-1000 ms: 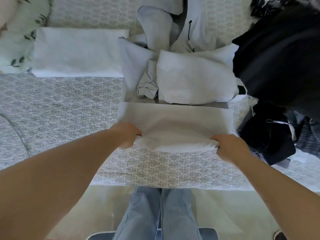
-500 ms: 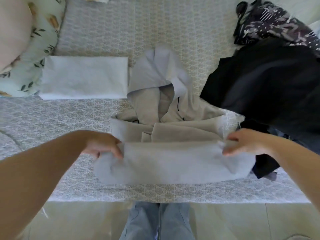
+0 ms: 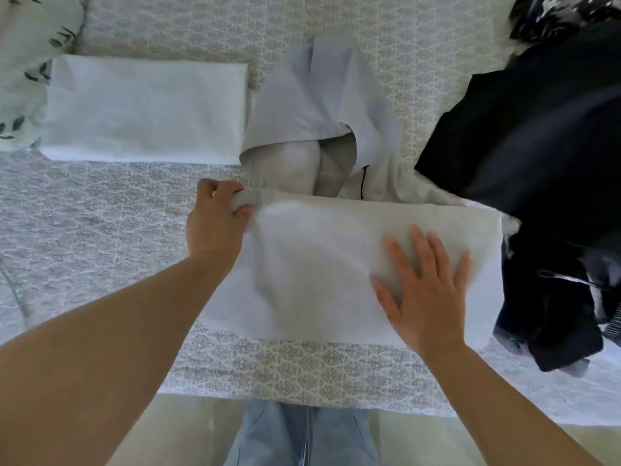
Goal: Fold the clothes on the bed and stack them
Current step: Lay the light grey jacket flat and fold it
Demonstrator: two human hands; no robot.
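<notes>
The pale grey hoodie (image 3: 336, 257) lies near the front edge of the bed (image 3: 100, 230), its body doubled into a band while the hood lies spread out beyond it, so the fold looks about halfway done. The left hand (image 3: 215, 223) pinches the band's far left corner, and the right hand (image 3: 426, 290) lies flat and spread on the cloth, holding nothing. Next the hood likely needs tucking in, then the bundle goes onto the folded white piece (image 3: 144, 109) at the left, though blur hides the near layers.
</notes>
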